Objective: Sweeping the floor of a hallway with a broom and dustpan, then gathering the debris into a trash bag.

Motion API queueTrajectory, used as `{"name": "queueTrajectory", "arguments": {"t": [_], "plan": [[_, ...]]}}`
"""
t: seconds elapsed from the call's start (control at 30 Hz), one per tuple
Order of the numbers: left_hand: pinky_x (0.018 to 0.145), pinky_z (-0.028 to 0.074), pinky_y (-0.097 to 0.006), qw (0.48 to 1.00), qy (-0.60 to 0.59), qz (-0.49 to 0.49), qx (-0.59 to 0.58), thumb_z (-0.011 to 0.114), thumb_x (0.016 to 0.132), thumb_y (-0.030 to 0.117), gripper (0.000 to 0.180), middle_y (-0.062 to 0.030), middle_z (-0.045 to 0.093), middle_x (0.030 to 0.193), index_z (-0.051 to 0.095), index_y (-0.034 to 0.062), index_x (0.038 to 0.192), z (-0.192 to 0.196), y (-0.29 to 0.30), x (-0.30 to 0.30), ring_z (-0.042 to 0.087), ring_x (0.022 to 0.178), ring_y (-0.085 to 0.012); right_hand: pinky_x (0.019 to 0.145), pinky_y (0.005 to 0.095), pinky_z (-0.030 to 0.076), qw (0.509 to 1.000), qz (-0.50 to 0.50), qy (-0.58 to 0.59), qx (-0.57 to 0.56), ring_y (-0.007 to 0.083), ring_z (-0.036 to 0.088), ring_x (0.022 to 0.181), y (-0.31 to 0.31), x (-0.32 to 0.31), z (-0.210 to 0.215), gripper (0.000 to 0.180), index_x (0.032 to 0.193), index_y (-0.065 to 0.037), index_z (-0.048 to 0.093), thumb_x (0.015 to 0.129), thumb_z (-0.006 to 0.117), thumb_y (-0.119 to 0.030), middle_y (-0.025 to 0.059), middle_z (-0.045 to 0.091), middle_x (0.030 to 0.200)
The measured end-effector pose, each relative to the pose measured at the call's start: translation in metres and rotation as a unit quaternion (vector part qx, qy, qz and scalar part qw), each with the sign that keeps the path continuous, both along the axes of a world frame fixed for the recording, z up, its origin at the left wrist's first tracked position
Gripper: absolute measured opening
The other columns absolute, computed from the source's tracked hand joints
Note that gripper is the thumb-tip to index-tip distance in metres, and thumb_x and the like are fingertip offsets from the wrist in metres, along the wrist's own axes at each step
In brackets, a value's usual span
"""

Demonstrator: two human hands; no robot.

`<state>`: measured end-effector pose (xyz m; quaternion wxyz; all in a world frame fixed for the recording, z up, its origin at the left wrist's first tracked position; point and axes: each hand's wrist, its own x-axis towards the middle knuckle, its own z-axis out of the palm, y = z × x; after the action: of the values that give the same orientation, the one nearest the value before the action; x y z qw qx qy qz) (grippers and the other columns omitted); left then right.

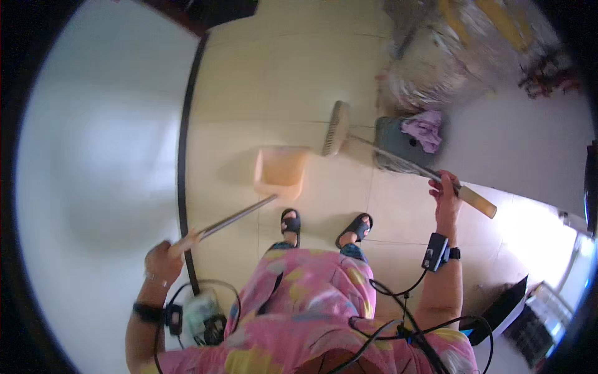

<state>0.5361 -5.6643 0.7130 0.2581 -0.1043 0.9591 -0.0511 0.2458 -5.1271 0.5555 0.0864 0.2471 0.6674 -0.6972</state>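
Observation:
My left hand (164,263) is closed round the pale handle of a long-handled dustpan (281,172). Its metal pole slants up to the right, and the peach-coloured pan is over the tiles a little ahead of my feet. At the right, my right hand (445,189) grips a broom (337,129) by its pole, just below the yellowish end of the handle. The broom head, beige with bristles facing the dustpan, is to the right of the pan and slightly farther away, apart from it. Whether any sweepings lie in the pan I cannot make out.
A grey bin (398,146) with a purple cloth (425,131) stands beside the broom pole. Behind it are plastic-wrapped bundles (430,81). A white wall (106,156) with dark skirting runs along the left. A bag (202,315) sits near my left arm; cables (398,336) hang across my front.

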Motion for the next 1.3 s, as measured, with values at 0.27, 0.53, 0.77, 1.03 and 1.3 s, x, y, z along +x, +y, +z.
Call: {"name": "queueTrajectory", "arguments": {"t": [0.27,0.53,0.77,1.03,1.3], "plan": [[0.062,0.047,-0.041,0.976,-0.107,0.011,0.189,0.051,0.078,0.032,0.028,-0.0167,0.058,0.075,0.055,0.0209,0.103,0.038,0.024,-0.052,0.059,0.071,-0.0332,0.052,0.0200,0.043,0.951,0.245,0.144,0.123,0.0100,0.054,0.057,-0.138,0.004,0.109,0.013,0.085,-0.003,0.058,0.079,0.059,-0.015,0.0025,0.057,0.077],[0.067,0.046,-0.033,0.848,-0.220,0.065,0.478,0.039,0.085,0.049,0.051,-0.0133,0.060,0.070,0.059,0.0022,0.084,-0.006,-0.056,-0.044,0.060,0.067,-0.0238,0.051,0.0216,0.042,0.899,0.383,0.149,0.151,0.0101,0.051,0.057,-0.284,0.052,0.236,0.005,0.077,-0.003,0.060,0.075,0.061,-0.007,0.0040,0.057,0.074],[0.061,0.047,-0.031,0.870,-0.028,-0.011,0.492,0.065,0.070,0.028,0.032,-0.0090,0.060,0.080,0.055,0.0054,0.090,-0.041,-0.071,-0.031,0.059,0.064,-0.0205,0.057,0.0281,0.044,0.810,0.481,0.288,0.171,0.0179,0.054,0.063,-0.344,0.109,0.253,0.007,0.070,-0.001,0.057,0.072,0.062,-0.006,0.0082,0.056,0.068],[0.081,0.045,-0.035,0.878,0.014,-0.144,0.457,0.071,0.062,0.033,0.076,-0.0132,0.044,0.119,0.034,0.0103,0.124,-0.089,-0.053,-0.045,0.051,0.103,-0.0280,0.055,0.0264,0.042,0.750,0.562,0.305,0.169,0.0152,0.052,0.061,-0.384,0.136,0.278,0.005,0.075,-0.001,0.059,0.073,0.060,-0.005,0.0074,0.056,0.070],[0.077,0.045,-0.031,0.799,0.023,-0.140,0.584,0.064,0.071,0.019,0.058,-0.0093,0.046,0.109,0.036,0.0116,0.121,-0.115,-0.035,-0.052,0.052,0.094,-0.0223,0.056,0.0280,0.042,0.761,0.572,0.271,0.143,0.0170,0.054,0.063,-0.411,0.156,0.276,0.006,0.073,-0.002,0.060,0.069,0.063,-0.003,0.0079,0.058,0.071]]}}
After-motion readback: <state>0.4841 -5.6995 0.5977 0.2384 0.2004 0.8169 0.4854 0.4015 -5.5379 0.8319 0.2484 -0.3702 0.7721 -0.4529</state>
